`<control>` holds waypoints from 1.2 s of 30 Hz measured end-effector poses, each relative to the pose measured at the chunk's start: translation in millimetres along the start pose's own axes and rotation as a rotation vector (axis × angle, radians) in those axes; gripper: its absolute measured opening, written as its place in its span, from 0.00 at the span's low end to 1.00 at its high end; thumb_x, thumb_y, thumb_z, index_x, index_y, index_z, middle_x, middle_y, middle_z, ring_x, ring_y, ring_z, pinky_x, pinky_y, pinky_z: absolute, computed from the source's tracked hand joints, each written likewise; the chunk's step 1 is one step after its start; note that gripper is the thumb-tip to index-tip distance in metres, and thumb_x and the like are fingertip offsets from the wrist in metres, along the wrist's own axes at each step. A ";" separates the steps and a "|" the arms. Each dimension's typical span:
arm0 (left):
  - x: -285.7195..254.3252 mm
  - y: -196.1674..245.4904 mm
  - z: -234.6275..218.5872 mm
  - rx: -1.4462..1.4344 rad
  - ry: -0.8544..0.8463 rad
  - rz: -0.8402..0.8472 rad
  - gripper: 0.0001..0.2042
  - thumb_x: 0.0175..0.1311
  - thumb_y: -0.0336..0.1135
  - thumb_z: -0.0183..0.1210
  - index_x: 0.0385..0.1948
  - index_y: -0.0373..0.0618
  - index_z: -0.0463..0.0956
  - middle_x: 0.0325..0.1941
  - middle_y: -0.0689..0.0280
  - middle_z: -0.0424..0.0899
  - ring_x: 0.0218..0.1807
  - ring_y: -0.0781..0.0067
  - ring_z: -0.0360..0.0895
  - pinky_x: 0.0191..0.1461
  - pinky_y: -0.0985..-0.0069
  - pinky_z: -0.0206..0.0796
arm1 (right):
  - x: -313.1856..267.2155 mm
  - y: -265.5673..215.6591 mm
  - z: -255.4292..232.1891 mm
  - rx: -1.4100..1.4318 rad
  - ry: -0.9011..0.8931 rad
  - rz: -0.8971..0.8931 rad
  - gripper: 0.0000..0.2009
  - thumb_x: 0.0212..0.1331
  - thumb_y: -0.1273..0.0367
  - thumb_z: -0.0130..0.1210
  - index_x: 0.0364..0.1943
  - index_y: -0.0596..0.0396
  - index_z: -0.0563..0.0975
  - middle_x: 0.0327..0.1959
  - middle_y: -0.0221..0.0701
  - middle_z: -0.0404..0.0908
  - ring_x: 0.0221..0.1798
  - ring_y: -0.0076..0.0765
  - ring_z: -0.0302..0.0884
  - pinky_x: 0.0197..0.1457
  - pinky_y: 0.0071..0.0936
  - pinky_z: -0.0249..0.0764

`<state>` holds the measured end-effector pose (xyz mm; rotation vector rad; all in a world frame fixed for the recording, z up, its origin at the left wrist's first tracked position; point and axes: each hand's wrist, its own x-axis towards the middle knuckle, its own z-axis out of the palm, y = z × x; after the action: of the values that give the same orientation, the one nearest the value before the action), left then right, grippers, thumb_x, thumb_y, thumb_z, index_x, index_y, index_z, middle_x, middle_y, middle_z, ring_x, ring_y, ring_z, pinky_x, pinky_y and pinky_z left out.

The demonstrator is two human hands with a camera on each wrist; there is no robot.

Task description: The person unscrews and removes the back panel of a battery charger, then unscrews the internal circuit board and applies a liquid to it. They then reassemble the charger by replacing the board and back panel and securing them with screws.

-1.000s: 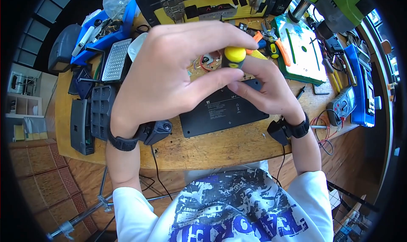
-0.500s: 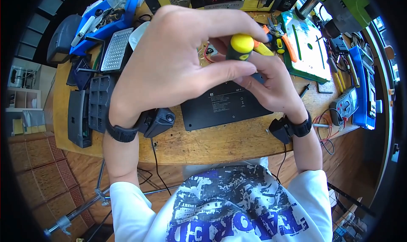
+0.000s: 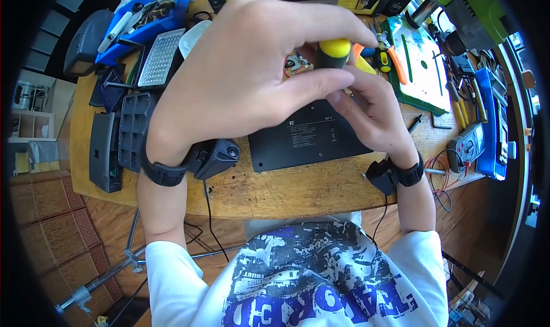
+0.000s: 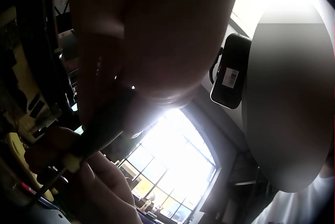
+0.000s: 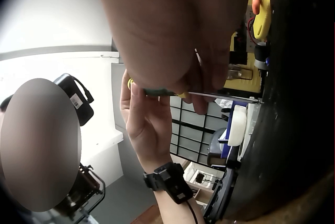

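Note:
A screwdriver with a dark green handle and yellow cap (image 3: 335, 47) stands over the far part of a black panel (image 3: 309, 135) printed with small white text. My left hand (image 3: 240, 69) grips the handle, thumb and index finger around its top. Lower down, my right hand (image 3: 375, 106) pinches the screwdriver near its yellow collar (image 4: 72, 162), as the left wrist view shows. The metal shaft (image 5: 220, 96) runs down towards the dark panel in the right wrist view. In the head view, the hands hide the tip.
Dark plastic trays (image 3: 133, 131) lie at the left. Behind them stands a blue bin (image 3: 146, 26) of parts. Orange-handled pliers (image 3: 396, 65) lie by a green and white board (image 3: 421, 69) under a green drill press (image 3: 470, 9). A multimeter (image 3: 467, 144) with red leads sits at the right.
Both hands have shifted right in the head view, still holding the screwdriver. The panel and table appear slightly higher in the view. The yellow cap is now more covered by the left index finger.

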<state>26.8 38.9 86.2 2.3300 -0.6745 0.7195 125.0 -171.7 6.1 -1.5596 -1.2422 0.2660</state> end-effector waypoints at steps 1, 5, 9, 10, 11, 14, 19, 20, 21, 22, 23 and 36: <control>1.7 1.5 -2.8 0.037 -0.007 0.001 0.18 0.60 0.35 0.80 0.51 0.43 0.90 0.41 0.63 0.94 0.41 0.70 0.92 0.49 0.76 0.82 | 0.2 -0.1 0.9 0.034 0.013 0.002 0.13 0.67 0.71 0.71 0.51 0.61 0.84 0.45 0.34 0.90 0.47 0.33 0.88 0.57 0.31 0.81; 3.7 13.4 -1.0 0.213 -0.046 -0.046 0.18 0.60 0.34 0.80 0.51 0.43 0.91 0.41 0.64 0.94 0.40 0.72 0.91 0.44 0.78 0.82 | 1.0 -2.0 -2.7 -0.111 0.012 0.003 0.15 0.63 0.70 0.74 0.51 0.61 0.85 0.44 0.33 0.90 0.46 0.31 0.87 0.55 0.29 0.81; 0.2 11.0 8.3 0.100 0.015 0.009 0.18 0.62 0.36 0.78 0.53 0.43 0.88 0.42 0.64 0.93 0.35 0.73 0.88 0.38 0.77 0.78 | -1.6 2.2 -4.5 -0.147 0.047 0.020 0.15 0.62 0.70 0.75 0.49 0.60 0.85 0.41 0.35 0.89 0.45 0.35 0.88 0.53 0.31 0.81; -0.1 12.0 8.3 0.000 -0.031 -0.022 0.17 0.66 0.35 0.75 0.55 0.43 0.87 0.43 0.62 0.92 0.35 0.69 0.88 0.39 0.75 0.78 | -1.3 1.8 -5.1 -0.177 0.036 -0.032 0.14 0.64 0.71 0.73 0.50 0.60 0.85 0.41 0.36 0.89 0.45 0.38 0.88 0.54 0.33 0.81; -1.4 10.6 6.9 -0.001 -0.032 -0.023 0.17 0.66 0.35 0.75 0.55 0.43 0.87 0.43 0.62 0.92 0.35 0.69 0.88 0.39 0.75 0.78 | -1.4 1.7 -5.4 -0.207 0.026 -0.083 0.12 0.66 0.71 0.71 0.50 0.60 0.85 0.41 0.37 0.89 0.46 0.41 0.89 0.55 0.35 0.81; 27.8 46.5 -13.7 -0.072 -0.181 -0.411 0.26 0.63 0.33 0.78 0.62 0.35 0.83 0.40 0.56 0.92 0.30 0.72 0.87 0.38 0.80 0.79 | 0.1 3.8 0.1 -0.017 0.023 -0.056 0.12 0.68 0.72 0.67 0.51 0.61 0.85 0.43 0.37 0.90 0.47 0.43 0.89 0.58 0.36 0.80; 12.7 21.2 -14.4 0.070 -0.121 -0.097 0.18 0.63 0.37 0.78 0.50 0.39 0.86 0.34 0.63 0.90 0.27 0.74 0.85 0.34 0.80 0.76 | 1.0 -4.8 -3.0 -0.134 0.045 -0.002 0.12 0.66 0.71 0.71 0.50 0.60 0.85 0.43 0.37 0.89 0.46 0.39 0.88 0.56 0.33 0.80; 11.5 18.9 -11.2 0.089 -0.101 -0.116 0.18 0.64 0.37 0.78 0.50 0.38 0.86 0.35 0.62 0.90 0.28 0.73 0.85 0.35 0.80 0.77 | -0.9 -1.0 -5.2 -0.177 0.034 0.003 0.12 0.66 0.72 0.70 0.50 0.60 0.85 0.43 0.37 0.88 0.45 0.35 0.87 0.55 0.31 0.81; 10.4 16.9 -8.0 0.108 -0.081 -0.137 0.18 0.64 0.37 0.78 0.51 0.38 0.85 0.36 0.60 0.91 0.29 0.72 0.86 0.35 0.79 0.77 | -0.2 3.5 -4.2 -0.178 0.033 0.003 0.12 0.66 0.72 0.70 0.50 0.60 0.85 0.43 0.37 0.88 0.45 0.35 0.87 0.55 0.31 0.81; 10.3 16.1 -5.0 0.108 -0.081 -0.138 0.18 0.64 0.37 0.78 0.51 0.38 0.85 0.36 0.60 0.91 0.29 0.72 0.86 0.35 0.79 0.77 | 1.2 8.2 -3.0 -0.142 0.047 -0.056 0.12 0.66 0.72 0.70 0.50 0.60 0.85 0.43 0.37 0.88 0.45 0.34 0.87 0.55 0.30 0.81; 10.8 15.7 -1.9 -0.073 0.019 -0.125 0.18 0.64 0.36 0.78 0.51 0.38 0.85 0.37 0.59 0.91 0.30 0.71 0.87 0.36 0.79 0.78 | 2.0 10.4 -1.8 -0.106 0.062 -0.114 0.12 0.66 0.72 0.70 0.51 0.60 0.84 0.42 0.36 0.88 0.45 0.33 0.87 0.54 0.29 0.81; 8.9 11.0 -2.9 -0.089 -0.036 -0.176 0.17 0.60 0.37 0.80 0.44 0.37 0.87 0.34 0.62 0.90 0.28 0.74 0.83 0.35 0.79 0.76 | 0.3 1.4 -1.2 0.041 0.108 -0.062 0.17 0.61 0.71 0.75 0.52 0.58 0.84 0.47 0.30 0.89 0.51 0.25 0.86 0.61 0.28 0.80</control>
<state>25.6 30.7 98.0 2.2903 -0.4982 0.5585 126.8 -172.0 5.6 -1.4785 -1.1918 0.1639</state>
